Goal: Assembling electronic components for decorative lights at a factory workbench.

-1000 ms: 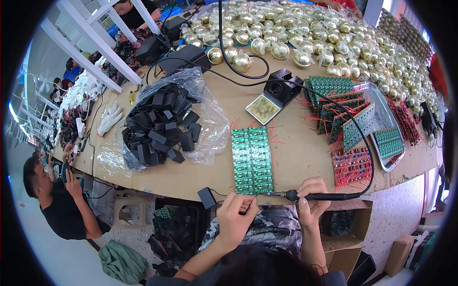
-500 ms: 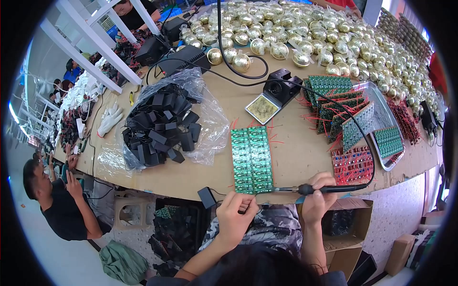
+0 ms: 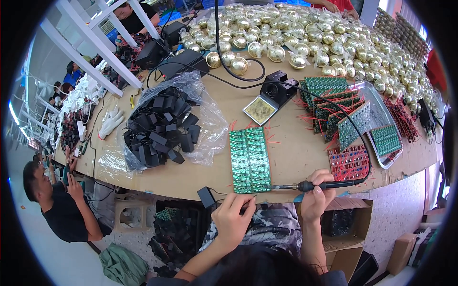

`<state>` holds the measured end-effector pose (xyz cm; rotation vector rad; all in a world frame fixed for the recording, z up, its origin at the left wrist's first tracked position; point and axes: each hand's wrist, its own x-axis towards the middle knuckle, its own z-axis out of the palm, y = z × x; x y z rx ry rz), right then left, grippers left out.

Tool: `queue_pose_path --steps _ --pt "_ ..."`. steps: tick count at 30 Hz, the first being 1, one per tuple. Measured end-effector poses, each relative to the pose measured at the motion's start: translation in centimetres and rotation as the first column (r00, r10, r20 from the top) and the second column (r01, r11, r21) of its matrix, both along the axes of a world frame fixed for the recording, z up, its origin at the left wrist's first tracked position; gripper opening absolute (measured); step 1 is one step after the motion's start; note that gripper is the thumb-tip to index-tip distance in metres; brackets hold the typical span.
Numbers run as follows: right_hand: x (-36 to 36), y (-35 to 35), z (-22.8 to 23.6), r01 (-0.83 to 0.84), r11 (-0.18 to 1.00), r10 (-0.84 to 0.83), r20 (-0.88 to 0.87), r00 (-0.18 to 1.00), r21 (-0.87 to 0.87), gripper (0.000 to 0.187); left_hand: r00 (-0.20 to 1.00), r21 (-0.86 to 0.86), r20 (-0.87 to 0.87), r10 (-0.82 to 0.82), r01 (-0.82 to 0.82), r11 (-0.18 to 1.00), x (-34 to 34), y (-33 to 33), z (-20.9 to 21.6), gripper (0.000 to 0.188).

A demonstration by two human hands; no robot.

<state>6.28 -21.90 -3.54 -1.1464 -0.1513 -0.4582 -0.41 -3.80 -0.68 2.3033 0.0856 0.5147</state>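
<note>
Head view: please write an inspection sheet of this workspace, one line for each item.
Surface: tan worktable, crowded, some bare area in the middle.
Job's things: green board panel near the front edge; soldering iron with its tip at the panel's lower right corner.
Clutter: black parts in a clear bag, gold balls, metal tray of green boards, red boards, iron stand, white glove.
Grippers: right hand grips the iron; left hand pinches a thin wire below the panel.
Cables: black cord runs from the iron across the boards.
Surroundings: a person sits at left; cardboard boxes under the table.
</note>
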Motion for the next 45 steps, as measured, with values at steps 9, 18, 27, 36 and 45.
queue_pose_path --steps 9,18,27,36,45 --pt "0.0 -0.1 0.0 -0.001 1.000 0.001 0.000 1.000 0.013 0.022 0.999 -0.087 0.028 -0.016 0.019 0.996 -0.2 0.1 0.1 0.010" --pt "-0.7 0.0 0.6 -0.109 0.962 0.119 0.026 0.992 -0.249 0.013 1.000 -0.166 -0.020 -0.003 -0.001 0.986 0.2 0.1 0.2 0.009" --pt "-0.6 0.0 0.5 -0.113 0.944 0.131 0.039 0.991 -0.309 0.012 0.999 -0.150 -0.040 -0.028 0.022 0.988 0.5 0.1 0.3 0.010" --pt "-0.7 0.0 0.6 -0.109 0.941 0.125 0.029 0.992 -0.320 0.011 0.997 -0.164 -0.071 -0.034 0.021 0.986 0.6 0.1 0.4 0.010" --pt "-0.3 -0.1 0.0 -0.021 0.996 0.021 -0.009 1.000 -0.084 0.024 0.996 -0.185 -0.087 -0.027 0.010 0.983 0.7 0.0 0.6 0.010"
